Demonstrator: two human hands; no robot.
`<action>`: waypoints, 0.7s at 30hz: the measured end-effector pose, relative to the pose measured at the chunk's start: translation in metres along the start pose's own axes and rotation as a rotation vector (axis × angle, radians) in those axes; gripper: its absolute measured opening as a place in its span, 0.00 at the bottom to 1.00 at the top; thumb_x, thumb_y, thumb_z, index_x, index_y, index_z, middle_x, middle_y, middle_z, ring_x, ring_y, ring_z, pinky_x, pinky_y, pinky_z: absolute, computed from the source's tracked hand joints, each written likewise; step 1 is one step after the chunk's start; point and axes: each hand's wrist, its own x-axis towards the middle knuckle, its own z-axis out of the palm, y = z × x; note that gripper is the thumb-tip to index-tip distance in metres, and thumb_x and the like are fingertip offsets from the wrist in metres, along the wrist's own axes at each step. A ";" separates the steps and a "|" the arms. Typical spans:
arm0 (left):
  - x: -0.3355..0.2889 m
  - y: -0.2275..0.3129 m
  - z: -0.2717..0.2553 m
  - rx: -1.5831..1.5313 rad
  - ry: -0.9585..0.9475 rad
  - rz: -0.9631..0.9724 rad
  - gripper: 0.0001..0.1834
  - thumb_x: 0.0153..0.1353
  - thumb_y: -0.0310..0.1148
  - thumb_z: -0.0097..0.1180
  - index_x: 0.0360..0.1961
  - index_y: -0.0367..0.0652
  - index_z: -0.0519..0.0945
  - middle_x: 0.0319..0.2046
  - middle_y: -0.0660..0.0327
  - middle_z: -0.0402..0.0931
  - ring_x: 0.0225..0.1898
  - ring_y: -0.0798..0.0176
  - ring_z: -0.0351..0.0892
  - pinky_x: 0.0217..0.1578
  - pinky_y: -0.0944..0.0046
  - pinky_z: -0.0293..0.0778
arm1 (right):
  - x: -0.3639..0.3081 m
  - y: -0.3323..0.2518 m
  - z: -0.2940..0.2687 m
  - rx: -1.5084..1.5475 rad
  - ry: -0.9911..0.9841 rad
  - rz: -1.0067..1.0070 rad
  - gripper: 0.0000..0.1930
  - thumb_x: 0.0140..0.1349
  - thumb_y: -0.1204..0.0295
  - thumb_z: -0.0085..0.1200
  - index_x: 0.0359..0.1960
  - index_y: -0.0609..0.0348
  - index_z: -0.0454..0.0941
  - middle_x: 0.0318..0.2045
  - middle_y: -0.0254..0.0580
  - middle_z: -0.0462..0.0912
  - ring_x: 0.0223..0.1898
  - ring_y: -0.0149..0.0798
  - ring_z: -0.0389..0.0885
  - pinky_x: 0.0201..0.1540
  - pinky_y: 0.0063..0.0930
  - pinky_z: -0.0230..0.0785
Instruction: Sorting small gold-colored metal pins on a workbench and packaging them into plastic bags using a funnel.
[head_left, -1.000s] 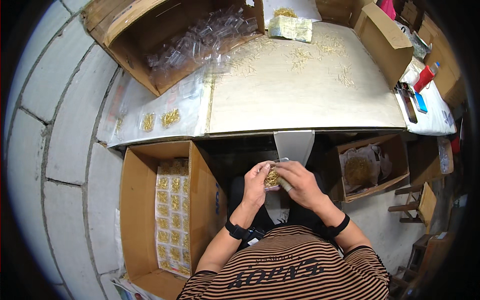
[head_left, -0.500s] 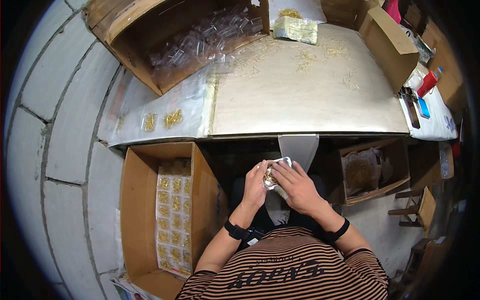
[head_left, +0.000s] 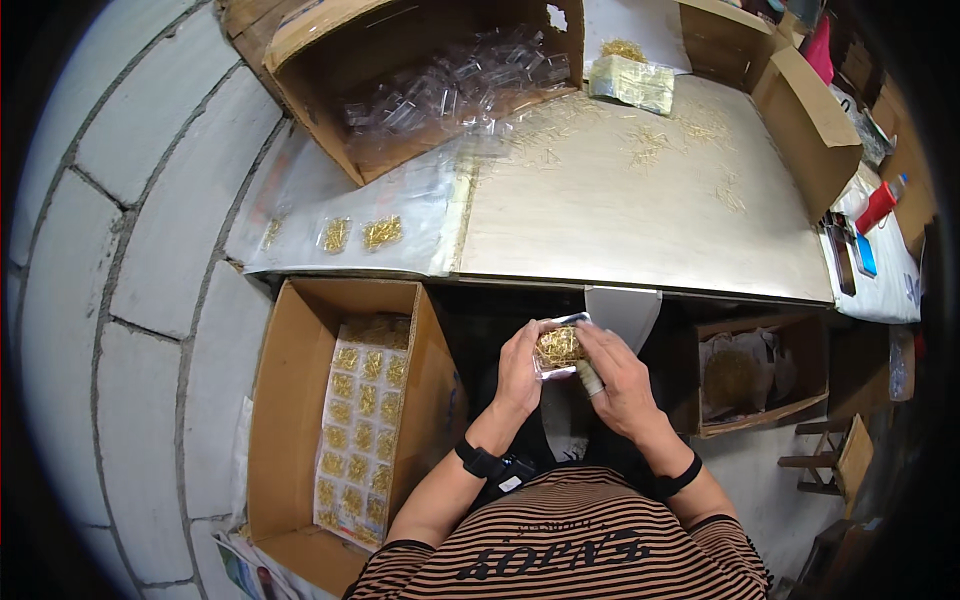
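Observation:
Above my lap, a small clear plastic box (head_left: 558, 348) full of thin gold-coloured pins is held between my two hands, a pale card or lid edge showing around it. My left hand (head_left: 517, 378) grips its left side, thumb along the edge. My right hand (head_left: 620, 385) is closed against its right side, with the fingertips at the far corner; one finger has a pale wrap (head_left: 590, 378). The undersides of both hands are hidden. To the left, a cardboard carton (head_left: 275, 410) holds rows of similar filled boxes (head_left: 361, 415).
Ahead stands a worktable (head_left: 600, 230) with scattered pins and a banknote-like paper (head_left: 632, 84). An open carton of empty clear boxes (head_left: 460, 95) lies at its back left. Two filled boxes (head_left: 382, 232) sit nearby. Right: a carton (head_left: 760, 418) with a bag of pins, a wooden stool (head_left: 845, 460).
My right hand has slid off the top of the box to its right side, uncovering the gold pins. The whole view has shifted slightly.

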 end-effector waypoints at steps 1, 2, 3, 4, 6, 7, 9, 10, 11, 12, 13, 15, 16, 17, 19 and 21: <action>0.001 0.002 0.001 -0.010 -0.009 0.021 0.16 0.69 0.37 0.36 0.41 0.35 0.73 0.34 0.59 0.76 0.34 0.69 0.78 0.35 0.68 0.77 | 0.000 0.000 0.001 0.004 -0.001 -0.007 0.22 0.52 0.81 0.52 0.52 0.63 0.69 0.50 0.52 0.74 0.52 0.51 0.73 0.55 0.40 0.65; 0.004 0.000 0.000 0.010 0.008 0.075 0.16 0.69 0.37 0.36 0.42 0.36 0.73 0.33 0.59 0.76 0.33 0.68 0.79 0.32 0.68 0.78 | 0.001 0.000 0.002 0.010 -0.033 -0.016 0.22 0.53 0.82 0.52 0.52 0.63 0.69 0.50 0.53 0.73 0.52 0.52 0.72 0.55 0.39 0.65; 0.005 0.000 0.001 0.009 0.009 0.083 0.16 0.69 0.37 0.36 0.42 0.36 0.73 0.33 0.59 0.76 0.33 0.68 0.79 0.32 0.68 0.78 | 0.002 0.002 0.003 0.014 -0.065 -0.026 0.23 0.53 0.82 0.51 0.53 0.63 0.68 0.50 0.54 0.73 0.52 0.53 0.72 0.55 0.37 0.65; 0.006 0.001 0.001 0.020 0.022 0.054 0.16 0.69 0.37 0.36 0.41 0.35 0.73 0.33 0.59 0.76 0.33 0.68 0.79 0.32 0.67 0.79 | 0.002 0.003 0.002 0.015 -0.065 -0.035 0.23 0.53 0.82 0.51 0.53 0.63 0.68 0.50 0.54 0.73 0.52 0.53 0.72 0.55 0.37 0.65; 0.007 0.005 0.002 0.032 0.043 0.036 0.16 0.69 0.37 0.36 0.41 0.35 0.73 0.32 0.59 0.76 0.32 0.68 0.79 0.31 0.67 0.79 | 0.003 0.005 -0.002 0.287 0.051 0.143 0.24 0.54 0.84 0.49 0.55 0.63 0.66 0.51 0.55 0.73 0.53 0.55 0.71 0.56 0.36 0.64; 0.008 0.007 0.005 0.053 0.033 0.018 0.16 0.69 0.37 0.36 0.40 0.36 0.73 0.32 0.60 0.76 0.31 0.68 0.78 0.30 0.68 0.78 | 0.005 0.004 -0.005 0.298 0.092 0.140 0.24 0.54 0.85 0.48 0.56 0.64 0.65 0.50 0.57 0.72 0.54 0.55 0.70 0.56 0.35 0.64; 0.012 0.009 0.009 0.076 0.030 0.018 0.16 0.68 0.38 0.37 0.39 0.37 0.73 0.32 0.60 0.76 0.31 0.68 0.78 0.29 0.68 0.78 | 0.007 0.002 -0.005 0.223 0.069 0.125 0.25 0.53 0.85 0.49 0.56 0.64 0.64 0.50 0.57 0.72 0.53 0.56 0.71 0.55 0.36 0.65; 0.015 0.008 0.012 0.110 0.046 0.017 0.15 0.68 0.37 0.37 0.38 0.38 0.73 0.31 0.60 0.76 0.30 0.69 0.78 0.27 0.69 0.78 | 0.009 0.000 -0.005 0.230 0.067 0.109 0.25 0.53 0.85 0.49 0.56 0.64 0.64 0.50 0.57 0.72 0.53 0.56 0.71 0.55 0.36 0.65; 0.018 0.007 0.016 0.144 0.063 0.017 0.15 0.68 0.37 0.38 0.37 0.38 0.74 0.30 0.60 0.75 0.29 0.69 0.78 0.25 0.69 0.77 | 0.009 -0.002 -0.006 0.127 0.042 0.090 0.25 0.53 0.85 0.49 0.56 0.63 0.64 0.49 0.58 0.72 0.52 0.56 0.71 0.54 0.36 0.65; 0.022 0.004 0.013 0.147 0.048 0.031 0.14 0.68 0.36 0.39 0.36 0.38 0.74 0.30 0.61 0.75 0.29 0.70 0.77 0.27 0.69 0.77 | 0.010 -0.004 -0.006 0.026 0.021 0.071 0.26 0.52 0.86 0.49 0.56 0.63 0.64 0.49 0.58 0.72 0.51 0.57 0.72 0.53 0.37 0.66; 0.028 0.001 0.013 0.132 0.024 0.078 0.14 0.67 0.36 0.40 0.36 0.37 0.74 0.30 0.61 0.75 0.29 0.70 0.77 0.30 0.69 0.76 | 0.009 -0.003 -0.005 0.033 0.021 0.056 0.26 0.52 0.86 0.49 0.56 0.63 0.64 0.49 0.58 0.72 0.51 0.57 0.72 0.53 0.37 0.66; 0.036 0.003 0.013 0.199 0.004 0.099 0.15 0.67 0.36 0.40 0.37 0.35 0.75 0.30 0.61 0.76 0.30 0.70 0.77 0.33 0.69 0.75 | 0.010 0.001 -0.002 0.098 0.074 0.078 0.26 0.52 0.86 0.49 0.56 0.63 0.64 0.47 0.58 0.73 0.49 0.58 0.72 0.51 0.37 0.66; 0.039 0.009 0.012 0.204 0.032 0.087 0.15 0.67 0.36 0.40 0.37 0.35 0.75 0.30 0.61 0.76 0.30 0.69 0.77 0.34 0.69 0.75 | 0.015 -0.003 -0.007 0.155 0.130 0.066 0.26 0.52 0.86 0.49 0.55 0.63 0.65 0.46 0.58 0.73 0.50 0.57 0.72 0.50 0.37 0.66; 0.044 0.017 0.009 0.208 0.058 0.074 0.15 0.67 0.35 0.41 0.37 0.34 0.75 0.30 0.61 0.77 0.31 0.69 0.78 0.34 0.70 0.75 | 0.015 -0.002 -0.010 0.165 0.183 0.079 0.25 0.52 0.86 0.49 0.55 0.64 0.65 0.47 0.57 0.74 0.50 0.55 0.73 0.52 0.34 0.66; 0.057 0.050 0.001 0.330 0.121 0.130 0.12 0.65 0.34 0.43 0.37 0.36 0.76 0.30 0.60 0.77 0.32 0.67 0.79 0.30 0.66 0.78 | 0.011 0.007 -0.020 0.168 0.254 0.119 0.23 0.54 0.85 0.48 0.55 0.65 0.66 0.48 0.56 0.74 0.52 0.51 0.74 0.54 0.33 0.65; 0.073 0.090 -0.005 0.420 0.214 0.183 0.10 0.62 0.33 0.46 0.36 0.37 0.76 0.28 0.61 0.76 0.29 0.66 0.78 0.29 0.64 0.79 | 0.008 0.018 -0.032 0.173 0.279 0.178 0.22 0.56 0.85 0.46 0.55 0.67 0.66 0.49 0.54 0.75 0.52 0.47 0.75 0.56 0.33 0.64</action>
